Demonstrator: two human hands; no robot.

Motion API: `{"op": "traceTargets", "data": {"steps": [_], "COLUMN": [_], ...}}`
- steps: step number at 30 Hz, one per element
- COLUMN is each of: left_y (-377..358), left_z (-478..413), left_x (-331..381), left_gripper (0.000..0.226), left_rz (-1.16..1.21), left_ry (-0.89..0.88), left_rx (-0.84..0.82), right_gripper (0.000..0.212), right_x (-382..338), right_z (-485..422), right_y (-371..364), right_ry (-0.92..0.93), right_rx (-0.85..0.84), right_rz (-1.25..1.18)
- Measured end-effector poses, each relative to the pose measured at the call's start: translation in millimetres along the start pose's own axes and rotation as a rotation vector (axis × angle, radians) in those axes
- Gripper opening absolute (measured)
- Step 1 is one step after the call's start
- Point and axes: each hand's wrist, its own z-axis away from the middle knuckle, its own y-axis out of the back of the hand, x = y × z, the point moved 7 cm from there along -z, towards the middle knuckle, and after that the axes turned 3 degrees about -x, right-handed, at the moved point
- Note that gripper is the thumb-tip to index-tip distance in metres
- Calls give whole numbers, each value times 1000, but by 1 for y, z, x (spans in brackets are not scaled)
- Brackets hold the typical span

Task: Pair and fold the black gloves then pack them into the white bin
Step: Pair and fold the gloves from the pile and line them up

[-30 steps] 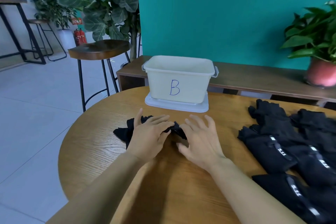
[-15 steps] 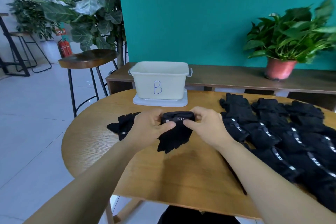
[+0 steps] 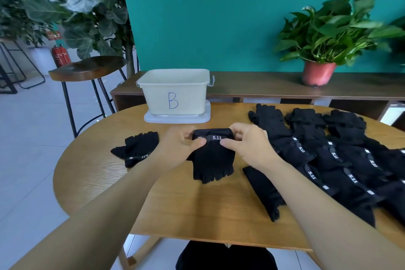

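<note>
A black glove (image 3: pixel 212 160) with a "5.11" cuff label hangs fingers-down just above the wooden table (image 3: pixel 197 210). My left hand (image 3: pixel 178 149) pinches the cuff's left end and my right hand (image 3: pixel 247 144) pinches its right end. A second black glove (image 3: pixel 137 149) lies flat on the table to the left of my left hand. The white bin (image 3: pixel 175 92), marked "B", stands on its lid at the table's far edge, straight behind the held glove. A pile of several black gloves (image 3: pixel 341 160) covers the table's right side.
One loose glove (image 3: pixel 266 190) lies under my right forearm. A bar stool (image 3: pixel 87 70) stands left of the table. A low wooden bench (image 3: pixel 263 85) behind the table carries a potted plant (image 3: pixel 320 72). A big leafy plant (image 3: pixel 87 11) stands at the back left.
Both hands went from pressing gloves flat on the table to lifting one glove by its cuff. The other glove stays on the table at the left. The view has pulled back and turned right.
</note>
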Motion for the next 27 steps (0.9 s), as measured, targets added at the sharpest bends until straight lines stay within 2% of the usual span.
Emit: {"op": "traceTargets", "data": {"steps": [6, 13, 16, 18, 20, 24, 27], "left_y": [8, -19, -29, -37, -43, -37, -32], "left_z": [-26, 15, 40, 55, 68, 74, 63], "left_x": [0, -38, -53, -58, -62, -68, -58], "left_gripper": [13, 27, 23, 17, 23, 37, 37], "left_rz": [-53, -434, -544, -638, -708, -666, -652], "left_ry": [-92, -170, -226, -275, -350, -341, -281], "left_rx": [121, 97, 82, 45, 0, -9, 24], "right_gripper": [9, 14, 21, 27, 26, 26, 25], "right_x": [5, 15, 15, 18, 21, 26, 16], "right_z": [-22, 26, 51, 64, 76, 86, 77], "right_y": [9, -24, -43, -55, -64, -59, -45], "right_ry": [28, 184, 288, 298, 315, 289, 244], "right_rx": [119, 42, 38, -27, -106, -178, -44], "right_rz": [149, 418, 525, 599, 664, 682, 651]}}
